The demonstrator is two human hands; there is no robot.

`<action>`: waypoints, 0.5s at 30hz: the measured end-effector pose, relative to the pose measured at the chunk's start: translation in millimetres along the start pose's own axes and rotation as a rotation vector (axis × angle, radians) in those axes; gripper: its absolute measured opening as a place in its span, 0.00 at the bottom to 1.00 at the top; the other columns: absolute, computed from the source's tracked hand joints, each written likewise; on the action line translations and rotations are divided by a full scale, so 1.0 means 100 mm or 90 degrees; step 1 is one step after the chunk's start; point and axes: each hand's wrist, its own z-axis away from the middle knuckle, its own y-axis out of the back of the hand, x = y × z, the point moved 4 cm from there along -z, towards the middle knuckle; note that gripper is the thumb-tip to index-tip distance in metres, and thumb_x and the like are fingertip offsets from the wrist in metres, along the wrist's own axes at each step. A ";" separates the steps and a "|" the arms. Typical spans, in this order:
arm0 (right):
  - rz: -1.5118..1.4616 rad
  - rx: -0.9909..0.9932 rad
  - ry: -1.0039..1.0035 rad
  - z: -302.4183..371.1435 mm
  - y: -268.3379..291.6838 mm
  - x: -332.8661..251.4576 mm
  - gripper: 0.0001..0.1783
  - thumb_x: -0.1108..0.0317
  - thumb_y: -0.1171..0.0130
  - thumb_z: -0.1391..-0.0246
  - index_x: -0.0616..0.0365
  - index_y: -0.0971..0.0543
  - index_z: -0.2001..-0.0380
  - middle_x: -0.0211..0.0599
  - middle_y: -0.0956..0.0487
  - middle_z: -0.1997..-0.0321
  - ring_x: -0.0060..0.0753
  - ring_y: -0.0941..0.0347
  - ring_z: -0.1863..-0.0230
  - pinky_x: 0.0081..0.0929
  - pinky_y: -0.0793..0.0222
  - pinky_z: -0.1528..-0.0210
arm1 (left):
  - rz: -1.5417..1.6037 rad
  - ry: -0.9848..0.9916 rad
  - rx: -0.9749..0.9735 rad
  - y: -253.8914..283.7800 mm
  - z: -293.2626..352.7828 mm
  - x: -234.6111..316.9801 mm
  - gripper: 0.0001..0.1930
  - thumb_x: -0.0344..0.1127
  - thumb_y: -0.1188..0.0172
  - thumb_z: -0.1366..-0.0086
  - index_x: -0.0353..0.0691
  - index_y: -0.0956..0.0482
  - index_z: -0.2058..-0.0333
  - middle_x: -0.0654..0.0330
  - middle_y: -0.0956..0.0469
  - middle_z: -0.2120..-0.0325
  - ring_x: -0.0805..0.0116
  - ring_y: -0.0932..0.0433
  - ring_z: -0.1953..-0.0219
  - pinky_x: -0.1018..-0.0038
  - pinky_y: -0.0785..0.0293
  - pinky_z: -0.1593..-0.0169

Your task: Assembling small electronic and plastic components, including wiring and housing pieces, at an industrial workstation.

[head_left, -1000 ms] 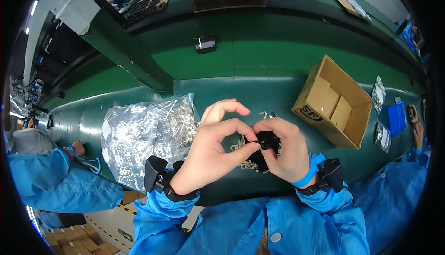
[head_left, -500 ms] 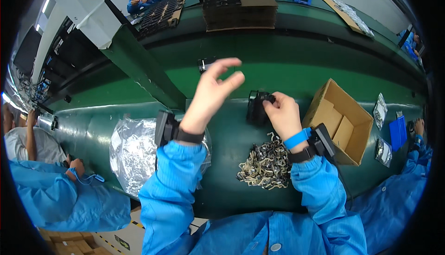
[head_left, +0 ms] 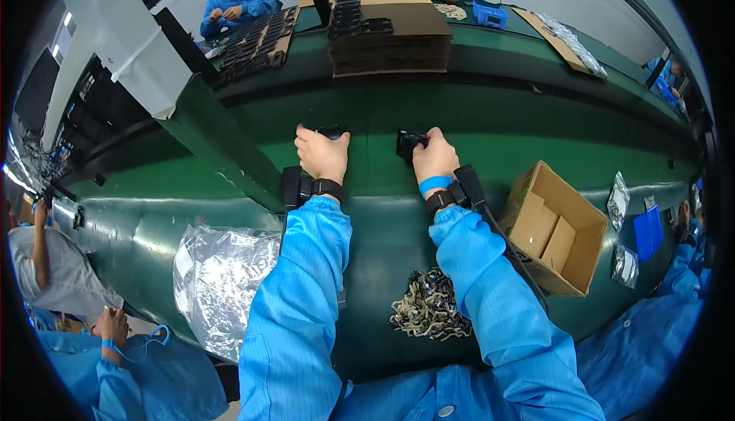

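Both my arms reach forward over the dark green surface, in blue sleeves with black wrist straps. My left hand (head_left: 323,155) has its fingers closed round a small black part (head_left: 331,131), partly hidden by the hand. To its right, my right hand (head_left: 435,155) grips a dark black piece (head_left: 409,144) by its right side; its exact kind does not show. Nearer to me, between my forearms, lies a heap of small cream and black parts (head_left: 429,305). A clear plastic bag (head_left: 222,283) with shiny contents rests left of my left forearm.
An open cardboard box (head_left: 563,233) stands right of my right arm. Beyond it are small clear bags (head_left: 619,200) and a blue tray (head_left: 648,233). A green post (head_left: 222,141) rises at left. Cardboard sheets (head_left: 390,42) bear black parts at the far side. Co-workers sit around.
My left hand has come down onto the black part and closed round it. My right hand has carried its black piece farther forward and slightly left, away from the heap.
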 end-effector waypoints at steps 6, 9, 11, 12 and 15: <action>0.073 -0.142 -0.042 0.07 0.01 0.01 0.24 0.59 0.34 0.54 0.52 0.29 0.55 0.47 0.18 0.66 0.53 0.21 0.60 0.47 0.25 0.60 | 0.069 -0.002 0.009 0.01 -0.05 0.00 0.38 0.39 0.27 0.55 0.35 0.39 0.49 0.44 0.31 0.54 0.43 0.28 0.50 0.56 0.29 0.47; 0.049 -0.153 -0.018 0.11 0.05 -0.03 0.28 0.59 0.32 0.56 0.52 0.31 0.52 0.44 0.18 0.66 0.52 0.21 0.60 0.45 0.25 0.59 | 0.144 -0.045 0.058 0.10 -0.07 0.06 0.38 0.37 0.27 0.55 0.33 0.39 0.48 0.43 0.32 0.53 0.43 0.28 0.52 0.58 0.28 0.48; 0.017 -0.175 -0.015 0.12 0.04 -0.03 0.30 0.60 0.30 0.57 0.53 0.32 0.52 0.41 0.18 0.67 0.50 0.21 0.60 0.44 0.26 0.59 | 0.197 -0.036 0.060 0.20 -0.10 0.14 0.39 0.35 0.27 0.55 0.32 0.40 0.47 0.43 0.32 0.53 0.44 0.28 0.52 0.59 0.28 0.48; 0.014 -0.174 -0.014 0.12 0.03 -0.01 0.30 0.60 0.30 0.57 0.53 0.32 0.52 0.41 0.18 0.67 0.50 0.21 0.60 0.44 0.26 0.59 | 0.248 -0.025 0.058 0.25 -0.09 0.17 0.39 0.34 0.27 0.54 0.31 0.40 0.46 0.43 0.33 0.53 0.45 0.27 0.53 0.59 0.28 0.48; -0.017 -0.175 0.016 0.17 0.06 -0.04 0.31 0.61 0.30 0.58 0.54 0.33 0.51 0.39 0.19 0.69 0.49 0.21 0.63 0.44 0.26 0.60 | 0.398 0.015 -0.041 0.43 -0.05 0.32 0.44 0.37 0.25 0.54 0.27 0.42 0.43 0.47 0.30 0.52 0.59 0.27 0.53 0.69 0.32 0.47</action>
